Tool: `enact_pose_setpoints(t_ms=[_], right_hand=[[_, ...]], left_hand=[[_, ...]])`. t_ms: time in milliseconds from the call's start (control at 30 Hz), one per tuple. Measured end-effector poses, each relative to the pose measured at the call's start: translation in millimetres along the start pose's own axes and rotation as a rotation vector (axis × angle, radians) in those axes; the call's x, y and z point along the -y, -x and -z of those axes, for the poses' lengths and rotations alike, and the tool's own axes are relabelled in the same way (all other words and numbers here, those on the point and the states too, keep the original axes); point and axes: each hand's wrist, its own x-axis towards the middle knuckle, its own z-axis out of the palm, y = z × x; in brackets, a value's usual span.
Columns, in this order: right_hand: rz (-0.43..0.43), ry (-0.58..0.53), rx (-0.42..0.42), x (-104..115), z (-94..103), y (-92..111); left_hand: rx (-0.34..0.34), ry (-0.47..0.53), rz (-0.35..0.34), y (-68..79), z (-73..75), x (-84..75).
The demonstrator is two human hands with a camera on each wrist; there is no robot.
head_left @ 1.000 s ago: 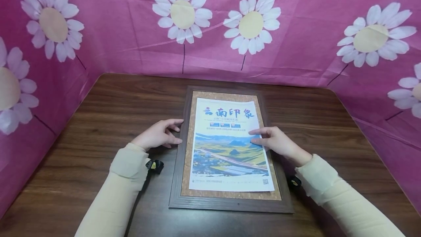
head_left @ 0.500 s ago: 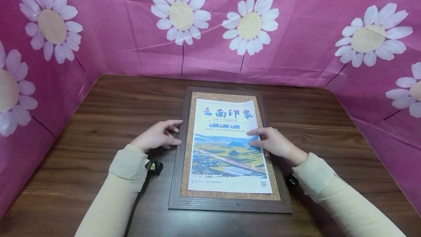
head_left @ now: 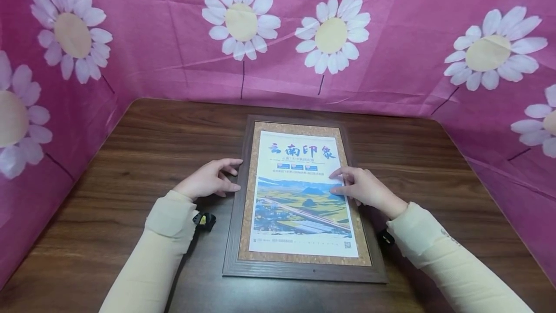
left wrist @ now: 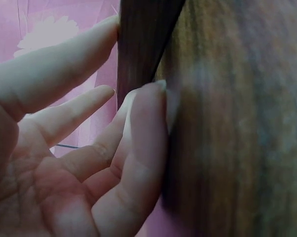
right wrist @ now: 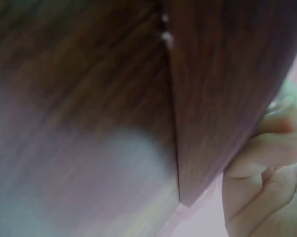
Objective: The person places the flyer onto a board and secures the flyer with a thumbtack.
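On the left, a pink cloth backdrop printed with white daisies (head_left: 152, 42) rises behind a dark brown wood-grain table (head_left: 130, 173). A cream long sleeve (head_left: 167, 235) reaches in, a small black wrist device (head_left: 205, 220) at its cuff, and ends in the left hand (head_left: 206, 177). Its fingers are spread and loosely bent, with thumb and index finger well apart, closed round nothing. In the head view the tips meet the left edge of a rectangular cork board in a dark brown wooden frame (head_left: 278, 269), lying flat on the table. The left wrist view adds what the head view hides: the frame's side face, the index fingertip against it, and the thumb low down near the tabletop; whether the thumb touches the frame cannot be told.

In the middle, a white paper poster with blue-purple Chinese characters above a blue, green and yellow landscape (head_left: 304, 206) lies on the cork; its printing shows only in the head view.

Farther right, the right hand (head_left: 373, 187) rests over the poster's right edge, index finger and thumb extended and apart on the paper. The right wrist view, rather blurred, shows its other fingers folded beside the frame's outer side, details unseen from above; whether they press the wood cannot be told. A second cream sleeve (head_left: 451, 255) runs off to the lower right.
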Motion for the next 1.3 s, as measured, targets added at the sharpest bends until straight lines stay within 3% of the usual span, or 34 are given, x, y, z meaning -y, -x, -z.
enact_pose_setpoints(t_ms=[167, 433, 700, 867, 1033, 1300], right_hand=[[0.006, -0.097, -0.003, -8.4, 4.5, -4.9], [-0.030, -0.292, -0.172, -23.1, 22.5, -9.0], [-0.071, -0.385, -0.212, -42.7, 41.6, -3.6], [-0.068, -0.531, -0.242, -58.6, 51.6, 3.4], [-0.074, -0.704, -0.235, -67.2, 56.4, 6.9], [-0.040, -0.679, -0.164, -69.4, 51.2, 9.7]], left_hand=[[-0.004, 0.013, -0.007, 2.4, 2.6, -0.5], [-0.057, 0.018, -0.035, 8.1, 11.1, 0.4], [-0.317, 0.046, -0.074, 14.6, 23.2, 0.2], [-0.390, 0.055, -0.045, 19.0, 29.1, -0.5], [-0.427, 0.089, 0.023, 19.3, 30.9, 1.0], [-0.375, 0.197, 0.115, 17.0, 29.1, 13.0]])
